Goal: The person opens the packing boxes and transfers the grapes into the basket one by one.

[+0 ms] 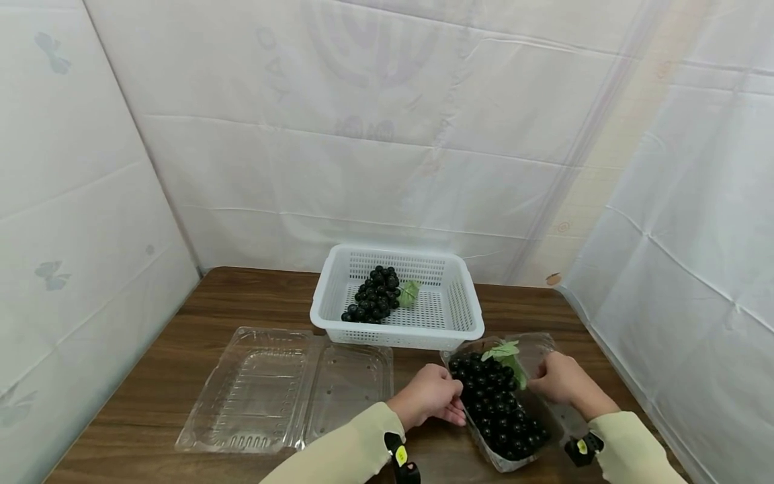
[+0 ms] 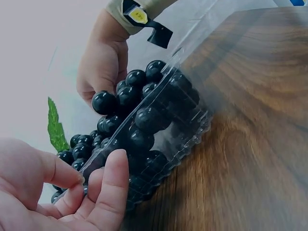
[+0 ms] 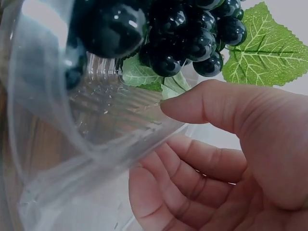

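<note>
A clear plastic clamshell box stands at the front right, its lid folded back. Inside lies a bunch of glossy black grapes with green leaves at its far end. My left hand pinches the box's left rim between thumb and forefinger, the other fingers along the outer wall. On the opposite side, my right hand grips the box's edge beside the lid. In the right wrist view its thumb lies inside by a leaf, with the curled fingers outside the clear plastic.
Behind the box, a white perforated basket holds another bunch of black grapes with a green leaf. A second clear clamshell box lies opened flat on the wooden table at left. White sheeting surrounds the table.
</note>
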### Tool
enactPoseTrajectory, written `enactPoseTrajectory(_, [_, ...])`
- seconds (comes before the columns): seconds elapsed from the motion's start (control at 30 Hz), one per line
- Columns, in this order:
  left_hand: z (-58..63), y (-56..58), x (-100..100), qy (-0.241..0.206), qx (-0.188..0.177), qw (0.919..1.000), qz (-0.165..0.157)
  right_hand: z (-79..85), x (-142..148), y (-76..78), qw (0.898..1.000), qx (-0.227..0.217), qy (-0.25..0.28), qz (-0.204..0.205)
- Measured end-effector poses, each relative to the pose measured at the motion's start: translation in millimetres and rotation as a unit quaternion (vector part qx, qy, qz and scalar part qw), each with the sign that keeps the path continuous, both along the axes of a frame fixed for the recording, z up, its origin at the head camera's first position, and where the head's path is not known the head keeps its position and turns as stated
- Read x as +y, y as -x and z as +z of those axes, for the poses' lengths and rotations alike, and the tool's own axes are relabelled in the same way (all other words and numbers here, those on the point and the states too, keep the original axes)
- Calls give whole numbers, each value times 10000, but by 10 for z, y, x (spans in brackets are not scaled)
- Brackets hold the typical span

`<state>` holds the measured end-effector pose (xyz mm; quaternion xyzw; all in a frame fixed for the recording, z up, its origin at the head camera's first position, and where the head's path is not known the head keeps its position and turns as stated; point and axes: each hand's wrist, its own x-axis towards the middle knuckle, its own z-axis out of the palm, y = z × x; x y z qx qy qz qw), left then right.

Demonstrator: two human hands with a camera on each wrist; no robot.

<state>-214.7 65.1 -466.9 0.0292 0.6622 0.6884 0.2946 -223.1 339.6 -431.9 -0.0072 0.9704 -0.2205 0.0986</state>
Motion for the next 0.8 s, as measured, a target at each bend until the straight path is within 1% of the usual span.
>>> enactPoseTrajectory(0.17, [25,39,-141,147,45,9999,-53,-9,-98,-28,9996,-141,225,-29])
enactPoseTrajectory(0.37, [71,88,-328,459,241,9985,-163,-12,-251,-83,9989,-99,460,-36])
enactPoseTrajectory(0.47, [96,109,-416,633,367,9971,-208,-12,-333,-116,9981,-189,590,-72])
enactPoseTrajectory(0.6, [129,141,-525,789,494,9952,-305,-16,-435,-165,9953,-438,850,-152])
enactPoseTrajectory(0.8, [192,196,-667,1129,615,9907,-453,-15,-558,-238,9921,-537,1123,-125])
